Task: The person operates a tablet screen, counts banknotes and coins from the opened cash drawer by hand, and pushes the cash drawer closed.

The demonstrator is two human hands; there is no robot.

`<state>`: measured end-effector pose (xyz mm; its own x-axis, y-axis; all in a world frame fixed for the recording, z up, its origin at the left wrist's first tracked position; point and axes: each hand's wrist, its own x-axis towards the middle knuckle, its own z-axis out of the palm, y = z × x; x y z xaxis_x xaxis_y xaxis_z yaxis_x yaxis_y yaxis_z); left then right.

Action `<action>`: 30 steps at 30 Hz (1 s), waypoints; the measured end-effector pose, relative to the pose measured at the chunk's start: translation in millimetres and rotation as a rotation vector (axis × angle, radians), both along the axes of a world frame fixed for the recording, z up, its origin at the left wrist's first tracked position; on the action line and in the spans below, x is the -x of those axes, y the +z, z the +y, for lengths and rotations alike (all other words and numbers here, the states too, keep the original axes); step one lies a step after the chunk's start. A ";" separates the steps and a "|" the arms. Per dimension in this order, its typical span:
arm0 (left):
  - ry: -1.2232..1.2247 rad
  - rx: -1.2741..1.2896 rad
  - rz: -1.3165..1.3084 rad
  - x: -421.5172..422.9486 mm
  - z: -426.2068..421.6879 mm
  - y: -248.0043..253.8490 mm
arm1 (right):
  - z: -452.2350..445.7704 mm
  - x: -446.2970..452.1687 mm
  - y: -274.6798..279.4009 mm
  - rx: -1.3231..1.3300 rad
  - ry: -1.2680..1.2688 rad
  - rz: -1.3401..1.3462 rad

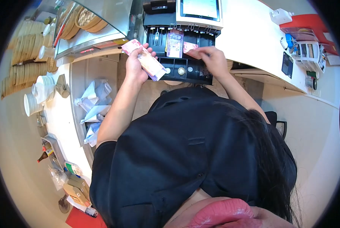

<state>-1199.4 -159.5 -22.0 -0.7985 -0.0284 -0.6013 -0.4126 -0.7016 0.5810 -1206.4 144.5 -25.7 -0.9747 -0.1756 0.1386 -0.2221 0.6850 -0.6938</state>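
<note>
the head view shows an open black cash drawer [210,78] under a tablet [200,9], with a black printer [158,6] beside the tablet, at the drawer's far left corner. the left hand [138,64] is palm up just off the drawer's left edge, its fingers curled and closed around a loose bundle of notes [149,64]; the reddish end points to the far left, and the yellowish and purple end reaches over the drawer's near left corner. the right hand [214,62] is over the drawer's right edge, thumb and fingertips pinched shut on the right end of a red note [189,47]. that note lies over the part right of the middle; whether it touches the drawer floor i cannot tell. just left of it, a purple note [175,43] lies lengthwise in the middle slot, running from the far edge toward the coin cups. metal clips [156,37] stand near the far left corner. coins [181,71] sit in the cups along the near edge.
</note>
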 end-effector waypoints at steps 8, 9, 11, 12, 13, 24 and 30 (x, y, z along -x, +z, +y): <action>-0.117 0.175 0.050 -18.4 1.5 20.2 | 9.9 -2.0 34.1 0.283 -0.197 0.408; -0.266 0.179 0.041 -17.0 -18.5 3.5 | 3.2 -4.7 40.1 0.285 -0.197 0.400; -0.412 0.267 0.070 -24.0 -45.3 8.5 | -14.9 -9.0 48.4 0.436 -0.116 0.487; -0.437 0.320 0.064 -27.6 -54.7 11.9 | -23.5 -10.3 46.1 0.439 -0.116 0.484; -0.387 0.311 -0.044 -32.7 -62.8 17.0 | -32.1 -12.7 42.8 0.548 -0.001 0.495; -0.133 0.023 0.022 -84.0 -24.2 6.7 | -135.2 -46.2 19.2 0.211 0.932 0.295; 0.107 0.120 -0.062 -104.9 -78.3 -8.6 | -129.3 -21.1 -11.3 0.066 0.350 0.102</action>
<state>-1094.5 -237.7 -30.5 -0.7485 -0.1856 -0.6367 -0.3771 -0.6707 0.6388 -1185.3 15.2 -36.9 -0.8378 -0.4833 0.2540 -0.5052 0.5100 -0.6962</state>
